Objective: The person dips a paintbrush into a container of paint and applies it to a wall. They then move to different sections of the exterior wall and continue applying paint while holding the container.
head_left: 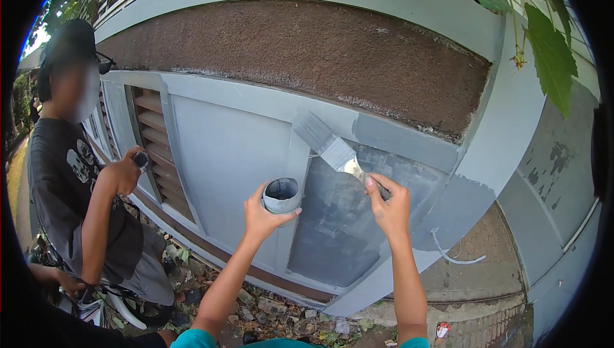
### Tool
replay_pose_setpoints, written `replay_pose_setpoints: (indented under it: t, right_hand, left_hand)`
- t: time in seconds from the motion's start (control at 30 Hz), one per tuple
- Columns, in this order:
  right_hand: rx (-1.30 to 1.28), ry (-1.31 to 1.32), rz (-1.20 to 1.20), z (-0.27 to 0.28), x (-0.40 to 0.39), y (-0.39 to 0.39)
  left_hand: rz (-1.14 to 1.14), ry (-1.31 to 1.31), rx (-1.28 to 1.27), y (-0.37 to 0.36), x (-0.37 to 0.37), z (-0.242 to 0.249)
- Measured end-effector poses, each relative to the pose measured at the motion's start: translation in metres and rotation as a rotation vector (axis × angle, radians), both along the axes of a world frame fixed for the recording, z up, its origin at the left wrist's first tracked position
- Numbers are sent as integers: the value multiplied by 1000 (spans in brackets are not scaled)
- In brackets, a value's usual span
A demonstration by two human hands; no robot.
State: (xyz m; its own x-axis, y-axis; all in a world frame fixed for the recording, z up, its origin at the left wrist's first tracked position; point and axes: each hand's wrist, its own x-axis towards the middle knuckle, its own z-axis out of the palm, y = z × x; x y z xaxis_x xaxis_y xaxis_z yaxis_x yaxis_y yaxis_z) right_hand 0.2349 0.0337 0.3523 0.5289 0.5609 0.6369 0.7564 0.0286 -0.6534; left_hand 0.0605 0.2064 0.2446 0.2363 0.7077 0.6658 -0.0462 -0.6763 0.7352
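Note:
My left hand (261, 215) is wrapped round a small paint cup (282, 203) with grey smears on its outside and dark paint inside. In my right hand (390, 204) is a wide paintbrush (339, 155), gripped by its handle. Its grey-coated bristles reach up and left to the light grey frame of the wall (249, 95), apparently touching it. Below the brush sits a recessed panel (348, 214) with patchy darker grey paint. A darker grey patch (403, 136) also covers part of the frame to the right of the bristles.
At left stands a person in a dark shirt (57, 175), holding a small dark object (141, 159). A bicycle (128, 309) is by their legs. Slatted louvres (160, 150) interrupt the wall. Leaves (553, 54) hang at upper right. Rubble and dry leaves (275, 313) line the wall's foot.

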Motion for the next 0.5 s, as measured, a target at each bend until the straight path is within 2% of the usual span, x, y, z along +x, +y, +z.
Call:
replay_pose_setpoints:
  t: [0.2,0.33,0.43,0.5]
  right_hand:
    - [42,-214,-115,40,4,9]
    - [37,-241,-247,58,4,2]
    - [-46,-229,-342,63,11,-18]
    - [-56,-229,-391,66,11,-37]
  left_hand:
    - [25,8,-57,3,-20,-30]
    - [-44,-31,-158,0,-26,-60]
    - [12,-25,-149,-1,-33,-90]
    - [4,-16,-260,-10,-40,-96]
